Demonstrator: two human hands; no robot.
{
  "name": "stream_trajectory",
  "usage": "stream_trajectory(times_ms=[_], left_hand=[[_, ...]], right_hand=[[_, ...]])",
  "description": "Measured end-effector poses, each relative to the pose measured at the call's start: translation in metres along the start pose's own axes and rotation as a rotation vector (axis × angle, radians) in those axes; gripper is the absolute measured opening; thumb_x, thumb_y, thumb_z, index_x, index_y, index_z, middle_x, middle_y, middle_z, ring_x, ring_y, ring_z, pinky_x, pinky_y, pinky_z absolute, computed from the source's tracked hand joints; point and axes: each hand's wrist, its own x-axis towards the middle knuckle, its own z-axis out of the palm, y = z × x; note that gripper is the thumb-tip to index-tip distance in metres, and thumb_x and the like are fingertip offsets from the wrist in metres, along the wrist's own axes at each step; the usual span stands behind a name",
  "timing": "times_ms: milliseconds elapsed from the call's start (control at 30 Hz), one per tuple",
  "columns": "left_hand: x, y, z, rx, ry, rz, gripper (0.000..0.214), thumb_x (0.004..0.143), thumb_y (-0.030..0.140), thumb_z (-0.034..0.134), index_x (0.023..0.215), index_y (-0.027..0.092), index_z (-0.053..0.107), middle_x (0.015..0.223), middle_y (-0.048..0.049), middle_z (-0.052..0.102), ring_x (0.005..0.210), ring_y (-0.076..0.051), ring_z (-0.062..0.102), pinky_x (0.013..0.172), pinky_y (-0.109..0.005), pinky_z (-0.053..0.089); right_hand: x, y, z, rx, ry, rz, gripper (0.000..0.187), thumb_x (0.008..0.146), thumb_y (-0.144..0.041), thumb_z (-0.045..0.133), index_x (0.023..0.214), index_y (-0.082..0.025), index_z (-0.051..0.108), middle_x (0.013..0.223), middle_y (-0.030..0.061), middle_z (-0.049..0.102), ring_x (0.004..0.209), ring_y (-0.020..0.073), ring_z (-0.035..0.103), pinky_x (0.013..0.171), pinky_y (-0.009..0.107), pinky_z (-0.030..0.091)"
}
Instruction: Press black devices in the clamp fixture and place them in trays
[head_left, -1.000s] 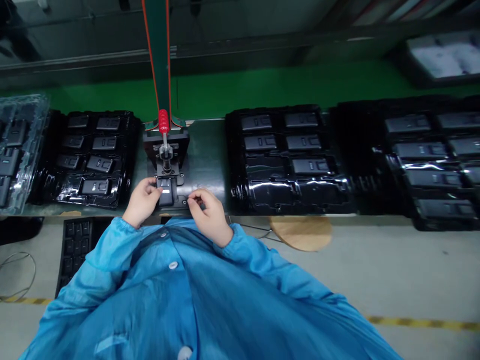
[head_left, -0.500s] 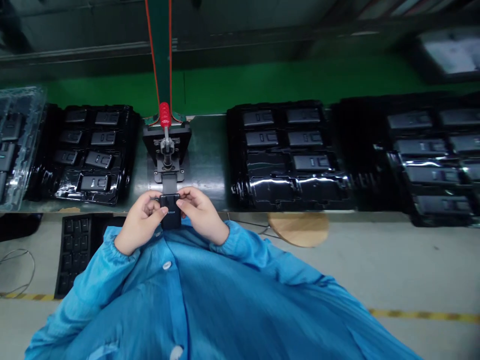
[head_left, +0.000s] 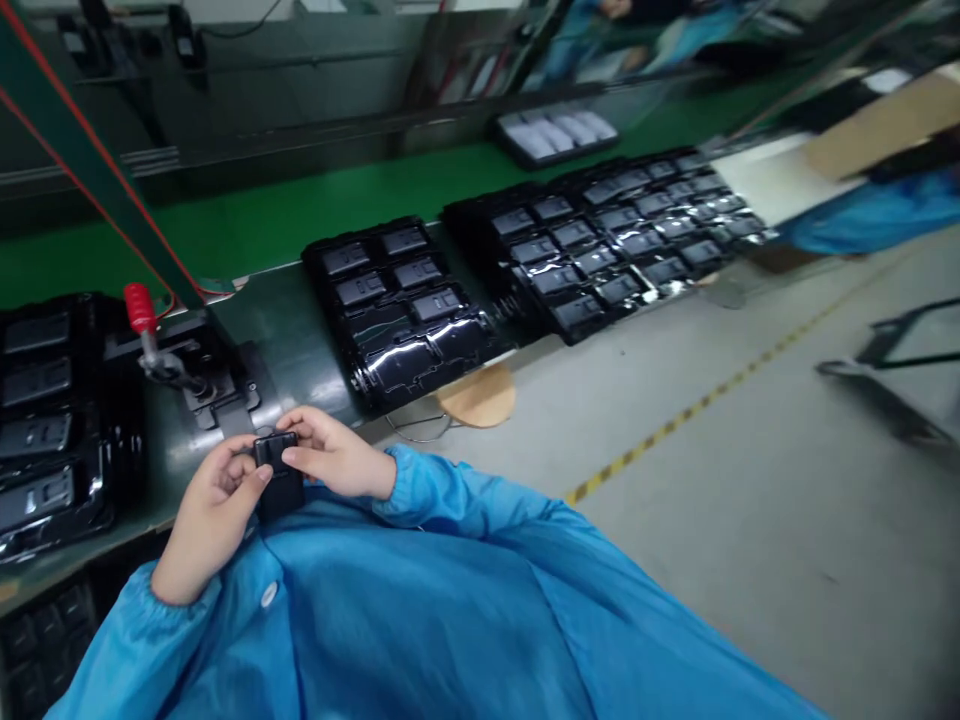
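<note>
Between both hands I hold a small black plastic device (head_left: pixel 278 485) close to my body, at the bench's front edge. My left hand (head_left: pixel 217 500) grips its left side, thumb on the face and fingers curled behind. On the opposite side, my right hand (head_left: pixel 334 455) pinches the upper corner with thumb and fingers. Just beyond stands a toggle clamp fixture (head_left: pixel 199 370) with a red handle (head_left: pixel 140 308), mounted on the bench. What the fingertips touch behind the device is hidden.
Black trays with similar devices lie to the left (head_left: pixel 112 450) and right (head_left: pixel 390 345) of the fixture. More filled trays (head_left: pixel 600 240) run farther right. A round wooden stool (head_left: pixel 480 395) sits below the bench edge. A person's blue sleeve (head_left: pixel 885 215) shows at far right.
My view has swung to the right, bringing more trays, the floor and a co-worker's blue clothing into sight. Both hands still hold the black device near the fixture.
</note>
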Motion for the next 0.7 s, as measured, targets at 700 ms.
stream_trajectory(times_ms=[700], left_hand=[[-0.020, -0.002, -0.013, 0.125, 0.088, -0.039, 0.062, 0.088, 0.058, 0.081, 0.137, 0.025, 0.064, 0.128, -0.0103, 0.073, 0.100, -0.022, 0.071, 0.085, -0.033, 0.061]], right_hand=[[0.038, -0.085, -0.174, -0.351, 0.982, 0.067, 0.022, 0.098, -0.023, 0.062, 0.100, -0.024, 0.040, 0.075, -0.0070, 0.057, 0.053, 0.0133, 0.067, 0.047, 0.023, 0.056]])
